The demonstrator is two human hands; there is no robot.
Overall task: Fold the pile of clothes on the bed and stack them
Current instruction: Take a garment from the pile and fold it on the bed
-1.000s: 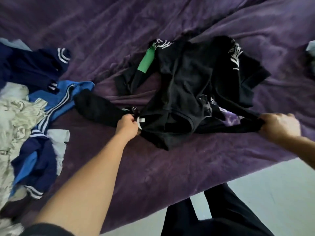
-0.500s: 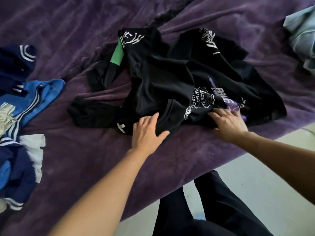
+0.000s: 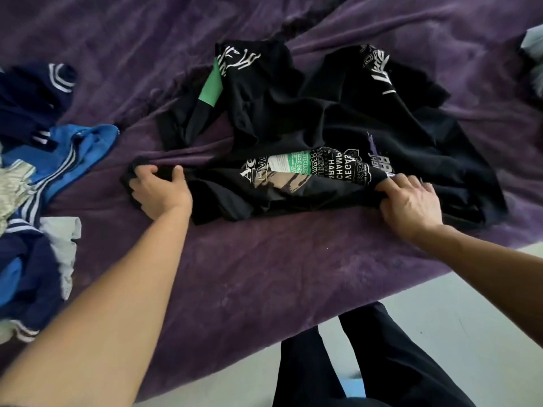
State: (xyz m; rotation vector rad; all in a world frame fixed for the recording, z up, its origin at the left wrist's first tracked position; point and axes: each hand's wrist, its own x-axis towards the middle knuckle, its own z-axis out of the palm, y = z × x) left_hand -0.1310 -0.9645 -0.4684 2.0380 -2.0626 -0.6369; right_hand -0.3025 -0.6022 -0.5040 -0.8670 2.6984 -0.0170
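Where the purple blanket (image 3: 249,274) nears its front edge, the black printed shirt (image 3: 323,113) is gripped at both sides: a sleeve end is clutched in the curled left hand (image 3: 160,192), and a fold is pinched by the right hand (image 3: 411,201). Farther back its crumpled body is spread mid-bed, with blue clothes (image 3: 58,154) heaped to the left

A crumpled black printed shirt (image 3: 323,118) is laid mid-bed on the purple plush bed cover (image 3: 264,274). A heap of blue and white clothes (image 3: 35,171) is piled well to its left; a pale garment (image 3: 533,42) is placed far right.
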